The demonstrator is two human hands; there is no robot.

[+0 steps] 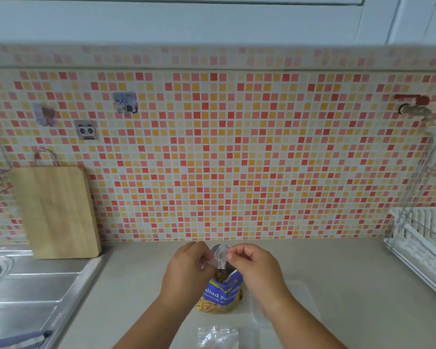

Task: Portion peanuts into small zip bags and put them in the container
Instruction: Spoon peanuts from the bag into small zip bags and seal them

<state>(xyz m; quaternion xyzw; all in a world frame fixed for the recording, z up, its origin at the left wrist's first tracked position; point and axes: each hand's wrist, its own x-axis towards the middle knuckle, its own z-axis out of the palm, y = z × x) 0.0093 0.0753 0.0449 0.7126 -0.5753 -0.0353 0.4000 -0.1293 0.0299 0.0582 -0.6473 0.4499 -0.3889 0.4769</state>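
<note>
An open blue bag of salted peanuts (222,294) stands on the beige counter, its clear bottom showing the nuts. Just above its mouth, my left hand (186,267) and my right hand (254,267) each pinch one side of a small clear zip bag (219,258), held between them. A pile of empty small zip bags (218,337) lies near the front edge. A clear plastic container (297,301) sits to the right of the peanut bag, partly hidden by my right forearm.
A wooden cutting board (57,212) leans on the tiled wall at left, beside a steel sink and drainboard (30,285). A white dish rack (423,243) stands at the right. A blue cloth (15,340) lies at the bottom left.
</note>
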